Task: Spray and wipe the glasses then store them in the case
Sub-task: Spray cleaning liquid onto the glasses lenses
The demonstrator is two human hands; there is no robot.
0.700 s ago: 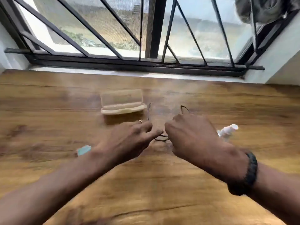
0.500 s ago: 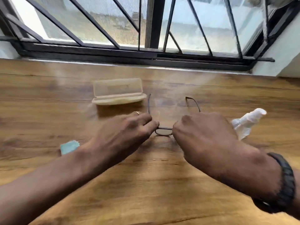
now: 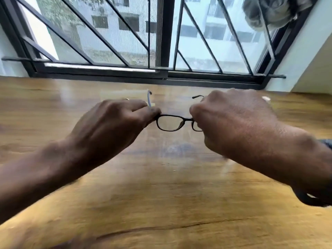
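Since the earlier frames the glasses [image 3: 169, 123] had come up off the bench [image 3: 161, 194], where they had sat low between the two hands. They were now held in the air in front of the window [image 3: 125, 38], and the view had tilted upward with them.

The left hand [image 3: 115, 123] was curled, thumb and forefinger pinching the frame at its left end, right where the temple arm hinges. That pale temple arm stuck up just past the knuckles. A ring [image 3: 127, 99] showed on one of its fingers. The right hand [image 3: 233, 123] was curled as well and gripped the frame's right end. It covered most of the right lens, so exactly how its fingertips lay could not be told. The tip of the right temple arm poked out above its knuckles.

The left lens and the bridge were in plain sight between the hands, the front of the frame level and facing the camera.

Behind the left hand a blurred pale shape on the bench was the case [image 3: 124, 94], too smeared to tell how it stood. The white tip of the spray bottle [image 3: 266, 98] peeked over the right hand. A dark wristband [image 3: 312, 199] sat on the right wrist.
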